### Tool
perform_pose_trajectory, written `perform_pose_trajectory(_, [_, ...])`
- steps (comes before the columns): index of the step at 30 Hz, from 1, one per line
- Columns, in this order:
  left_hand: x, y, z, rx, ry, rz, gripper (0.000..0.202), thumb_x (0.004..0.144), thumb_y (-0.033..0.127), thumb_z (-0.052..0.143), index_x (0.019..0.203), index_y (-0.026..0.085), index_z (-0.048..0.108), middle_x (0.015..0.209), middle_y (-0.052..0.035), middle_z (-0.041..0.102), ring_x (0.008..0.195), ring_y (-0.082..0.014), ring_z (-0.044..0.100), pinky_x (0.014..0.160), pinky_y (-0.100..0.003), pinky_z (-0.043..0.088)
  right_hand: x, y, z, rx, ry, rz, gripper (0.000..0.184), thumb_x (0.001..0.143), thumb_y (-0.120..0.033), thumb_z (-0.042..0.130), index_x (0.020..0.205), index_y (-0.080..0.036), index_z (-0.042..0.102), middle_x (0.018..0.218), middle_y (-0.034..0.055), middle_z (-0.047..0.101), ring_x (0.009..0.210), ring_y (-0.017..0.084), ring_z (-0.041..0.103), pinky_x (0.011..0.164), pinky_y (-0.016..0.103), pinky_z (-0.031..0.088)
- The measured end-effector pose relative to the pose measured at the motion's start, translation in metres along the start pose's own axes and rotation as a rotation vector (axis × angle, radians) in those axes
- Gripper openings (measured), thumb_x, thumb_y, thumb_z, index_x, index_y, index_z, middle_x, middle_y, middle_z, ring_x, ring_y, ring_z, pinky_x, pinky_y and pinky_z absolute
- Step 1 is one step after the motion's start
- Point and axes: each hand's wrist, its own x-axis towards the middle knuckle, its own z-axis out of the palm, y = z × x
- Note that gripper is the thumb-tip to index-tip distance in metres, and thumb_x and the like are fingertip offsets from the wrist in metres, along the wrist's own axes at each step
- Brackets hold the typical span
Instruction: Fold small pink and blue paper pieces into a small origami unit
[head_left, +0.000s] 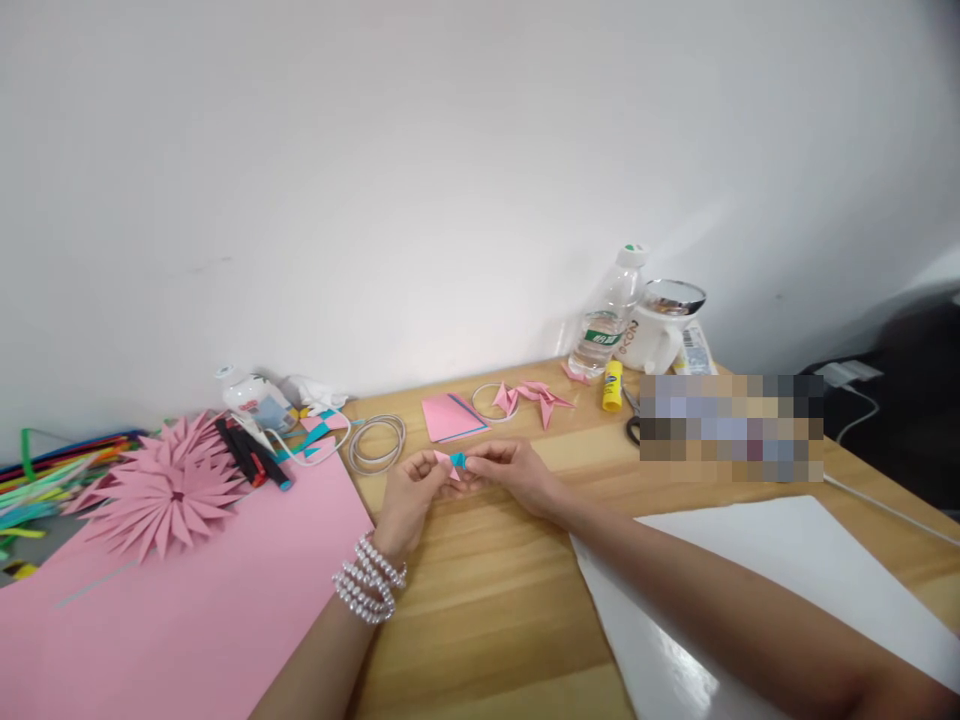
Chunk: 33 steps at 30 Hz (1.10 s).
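Note:
Between my two hands, just above the wooden table (480,600), is a small piece of folded paper (458,461), pink with a blue part. My left hand (416,488), with beaded bracelets (367,585) at the wrist, pinches its pink side. The fingertips of my right hand (517,470) are closed on the blue side. Right behind my hands lies a stack of pink paper squares (452,417) with a blue edge showing. Folded pink paper pieces (547,400) rest a little farther right, beside a thin ring (487,402).
On the left, a pink spiky paper flower (176,495) and dark markers (244,455) lie on a pink sheet (247,600). A coiled cable (376,443) is nearby. At the back right stand a water bottle (606,315), a white mug (651,338) and a glue stick (613,386). A white sheet (765,560) lies under my right arm.

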Motion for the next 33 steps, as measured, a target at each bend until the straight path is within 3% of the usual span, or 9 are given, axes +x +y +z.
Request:
perform_pose_trajectory(11, [-0.0044,0.0051,0.0060,-0.010,-0.041,-0.045,0.020,0.067,0.029,0.065,0.064,0.010,0.059,0.059,-0.0053,0.066,0.056,-0.0149,0.062,0.053,-0.025,0.050,-0.0010,0.0005,-0.0030,-0.054,0.002,0.010,0.022,0.058,-0.035,0.071,0.069,-0.015,0.068,0.063,0.0005,0.065,0.056,0.011,0.057,0.060,0.026,0.046])
perform_pose_trajectory(19, [-0.0056,0.0030,0.0049,0.016,-0.047,-0.049,0.020,0.067,0.029,0.065,0.062,0.011,0.060,0.058,-0.0045,0.065,0.051,-0.0134,0.060,0.050,-0.024,0.050,-0.0011,0.0018,-0.0048,-0.011,-0.048,0.056,0.023,0.063,-0.039,0.067,0.066,-0.016,0.068,0.065,0.0014,0.065,0.061,0.014,0.059,0.065,0.028,0.049])
perform_pose_trajectory(33, [-0.0085,-0.0015,0.0060,0.152,-0.042,0.041,0.019,0.070,0.029,0.062,0.064,0.011,0.060,0.060,-0.0057,0.066,0.053,-0.0156,0.062,0.053,-0.028,0.053,-0.0016,0.0022,-0.0051,-0.185,0.020,-0.052,0.022,0.063,-0.036,0.067,0.065,-0.015,0.066,0.060,0.0012,0.064,0.053,0.011,0.054,0.054,0.023,0.044])
